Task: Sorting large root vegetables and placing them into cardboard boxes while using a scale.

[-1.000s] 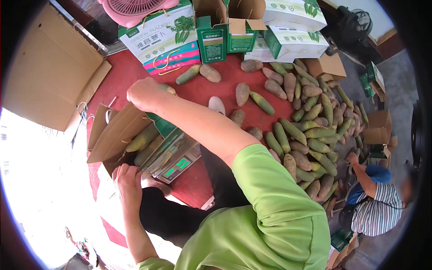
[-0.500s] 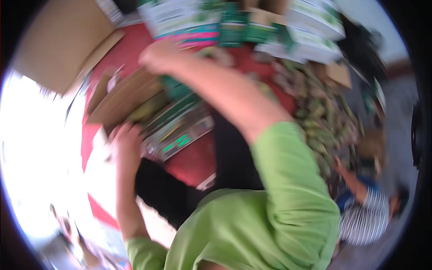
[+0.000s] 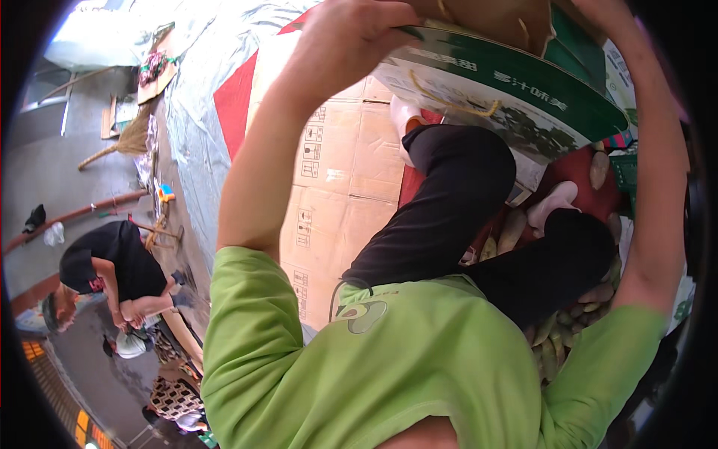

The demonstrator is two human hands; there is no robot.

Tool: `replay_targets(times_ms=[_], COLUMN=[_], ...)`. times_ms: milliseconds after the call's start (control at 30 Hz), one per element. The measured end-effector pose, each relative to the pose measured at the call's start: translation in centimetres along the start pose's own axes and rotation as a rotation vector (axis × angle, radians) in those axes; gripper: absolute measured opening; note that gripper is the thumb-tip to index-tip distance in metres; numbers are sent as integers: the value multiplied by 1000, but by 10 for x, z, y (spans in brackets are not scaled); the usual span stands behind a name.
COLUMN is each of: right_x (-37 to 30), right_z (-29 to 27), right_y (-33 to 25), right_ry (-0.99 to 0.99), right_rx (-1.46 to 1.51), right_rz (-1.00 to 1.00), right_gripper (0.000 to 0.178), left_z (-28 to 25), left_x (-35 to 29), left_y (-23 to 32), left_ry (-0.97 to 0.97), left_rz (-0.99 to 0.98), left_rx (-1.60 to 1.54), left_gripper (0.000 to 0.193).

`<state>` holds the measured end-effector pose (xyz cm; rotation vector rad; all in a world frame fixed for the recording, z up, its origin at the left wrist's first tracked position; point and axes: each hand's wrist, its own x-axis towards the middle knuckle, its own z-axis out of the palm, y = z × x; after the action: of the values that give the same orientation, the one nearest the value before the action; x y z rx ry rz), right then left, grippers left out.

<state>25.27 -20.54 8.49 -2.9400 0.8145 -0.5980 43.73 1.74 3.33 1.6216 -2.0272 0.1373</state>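
Observation:
A green and white cardboard carton (image 3: 516, 93) with a yellow rope handle (image 3: 456, 97) fills the upper right, above my knees. Its top stands open, with brown cardboard showing inside. My left hand (image 3: 359, 30) grips the left end of its rim, fingers curled over the edge. At the top right edge of the view, my right hand (image 3: 602, 10) is beside the carton's far right side. Its fingers are cut off, so its hold cannot be made out. Under the carton, the grey edge of a box-like thing (image 3: 520, 196) shows in part.
Flattened brown cardboard (image 3: 344, 194) lies left of my legs, beside clear plastic sheeting (image 3: 196, 127). Long greenish produce (image 3: 557, 337) is piled under and right of my legs. At far left are a straw broom (image 3: 127, 142) and a bent-over person in black (image 3: 112, 262).
My view has swung round, bringing the left side of the room into sight. The carton now appears higher and larger, and my hands have moved apart to its two ends.

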Motion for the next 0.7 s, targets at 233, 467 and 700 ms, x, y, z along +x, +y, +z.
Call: replay_targets(times_ms=[233, 467, 700], right_x=[42, 18, -107], right_z=[39, 154, 204], right_y=[-119, -296, -367], right_ry=[-81, -76, -407], right_rx=[41, 426, 481], right_rz=[-86, -273, -288], right_gripper=[17, 21, 23], left_z=[-73, -158, -141], left_x=[-91, -342, -369], left_y=[4, -26, 77], left_ry=[-50, -132, -582], left_rz=[-200, -476, -518], left_rx=[239, 413, 513], left_gripper=[9, 26, 10])
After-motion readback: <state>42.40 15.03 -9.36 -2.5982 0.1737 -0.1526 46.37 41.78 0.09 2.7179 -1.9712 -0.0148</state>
